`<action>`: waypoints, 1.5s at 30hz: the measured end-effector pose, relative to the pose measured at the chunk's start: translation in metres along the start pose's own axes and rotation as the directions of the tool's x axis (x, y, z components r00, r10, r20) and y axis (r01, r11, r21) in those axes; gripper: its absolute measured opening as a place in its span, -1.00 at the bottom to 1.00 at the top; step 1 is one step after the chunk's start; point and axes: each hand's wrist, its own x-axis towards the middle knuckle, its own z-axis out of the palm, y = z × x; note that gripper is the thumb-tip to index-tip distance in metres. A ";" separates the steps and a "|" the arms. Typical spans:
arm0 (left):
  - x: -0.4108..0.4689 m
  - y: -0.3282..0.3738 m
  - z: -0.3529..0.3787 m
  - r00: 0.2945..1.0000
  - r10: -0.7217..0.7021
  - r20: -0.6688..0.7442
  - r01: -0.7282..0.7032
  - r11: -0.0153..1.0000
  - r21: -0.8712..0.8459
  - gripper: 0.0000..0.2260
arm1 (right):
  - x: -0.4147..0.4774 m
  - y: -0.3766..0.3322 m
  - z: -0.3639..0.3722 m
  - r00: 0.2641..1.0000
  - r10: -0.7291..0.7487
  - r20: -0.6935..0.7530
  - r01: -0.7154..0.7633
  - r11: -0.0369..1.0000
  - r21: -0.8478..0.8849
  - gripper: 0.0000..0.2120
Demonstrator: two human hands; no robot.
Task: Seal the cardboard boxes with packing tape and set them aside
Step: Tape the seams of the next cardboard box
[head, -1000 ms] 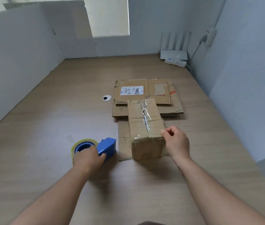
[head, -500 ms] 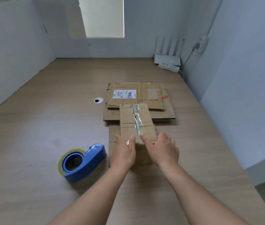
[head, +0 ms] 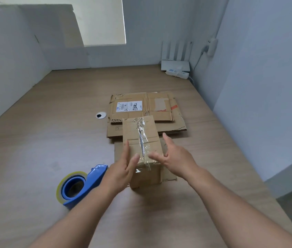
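While both hands flank it, the box stands on a flat cardboard sheet near the middle of the table, with clear tape along its top seam and over the near edge. The left hand lies against the box's left side, fingers straight. The right hand is spread wide just beside the right side, thumb toward the tape; whether it touches cannot be told. 1 blue tape dispenser lies beside the left hand, ungripped. Flattened boxes lie behind.
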 end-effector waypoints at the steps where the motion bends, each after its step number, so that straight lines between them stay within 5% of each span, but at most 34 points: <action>1: 0.002 -0.002 -0.004 0.998 0.005 0.066 -0.016 0.987 0.163 -0.39 | 0.001 -0.003 -0.004 0.997 -0.060 0.054 0.069 0.980 -0.189 -0.14; 4: 0.011 -0.002 -0.010 0.994 0.017 0.106 -0.078 0.789 0.609 -0.33 | 0.007 -0.010 -0.005 0.965 -0.235 0.119 0.262 0.824 -0.502 -0.22; 7: 0.016 0.000 -0.007 0.991 0.102 0.091 -0.136 0.641 0.755 -0.33 | 0.013 -0.004 -0.002 0.935 -0.306 0.176 0.352 0.767 -0.536 -0.30; 16: 0.016 -0.013 -0.028 0.943 0.119 0.311 -0.305 0.684 0.663 -0.33 | 0.009 0.016 -0.003 0.840 -0.454 0.298 0.542 0.672 -0.504 -0.39; 22: 0.019 -0.015 -0.044 0.895 0.060 0.442 -0.327 0.762 0.558 -0.23 | 0.013 0.020 -0.021 0.838 -0.351 0.417 0.516 0.760 -0.396 -0.24; 26: 0.026 -0.013 -0.056 0.864 0.039 0.502 -0.360 0.744 0.562 -0.20 | 0.020 0.018 -0.028 0.831 -0.351 0.431 0.538 0.702 -0.466 -0.26; 32: 0.031 -0.022 -0.045 0.911 0.140 0.388 -0.376 0.667 0.643 -0.33 | 0.025 0.014 -0.020 0.811 -0.468 0.351 0.584 0.606 -0.540 -0.38; 36: 0.028 -0.022 -0.036 0.943 0.144 0.299 -0.314 0.681 0.662 -0.35 | 0.022 0.027 -0.006 0.696 -0.702 0.151 0.664 0.551 -0.505 -0.48; 38: 0.026 -0.019 -0.027 0.958 0.169 0.231 -0.283 0.669 0.687 -0.38 | 0.021 0.033 0.005 0.670 -0.743 0.004 0.636 0.571 -0.519 -0.62; 45: 0.026 -0.009 -0.013 0.986 0.109 0.125 -0.165 0.706 0.688 -0.44 | 0.014 0.039 0.027 0.725 -0.669 -0.161 0.543 0.700 -0.463 -0.56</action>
